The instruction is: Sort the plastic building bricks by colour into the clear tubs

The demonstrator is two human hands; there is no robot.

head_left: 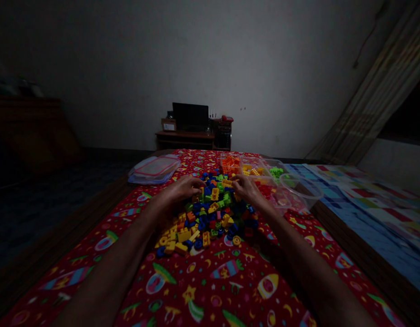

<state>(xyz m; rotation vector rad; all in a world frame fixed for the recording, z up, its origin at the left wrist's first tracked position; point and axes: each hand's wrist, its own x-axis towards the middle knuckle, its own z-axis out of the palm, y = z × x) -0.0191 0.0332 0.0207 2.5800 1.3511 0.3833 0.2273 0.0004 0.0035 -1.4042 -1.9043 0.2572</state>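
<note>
A heap of mixed toy building blocks (213, 206) in yellow, blue, green, orange and red lies on a red patterned cloth (210, 286). My left hand (186, 187) is at the heap's far left side, fingers curled in a pinch; what they hold, if anything, is too dark to make out. Over the far right side, my right hand (245, 187) has thumb and fingertips closed at the end of a yellow toy block (227, 183). Several yellow blocks and wheel-like pieces are spread along the heap's near edge.
Behind my right hand stands a clear divided box (276, 184) with orange, yellow, green and red blocks sorted by colour. A clear round tub (303, 187) is beside it. Stacked lids (153, 169) lie at the far left. Beyond are a desk and a monitor (190, 116).
</note>
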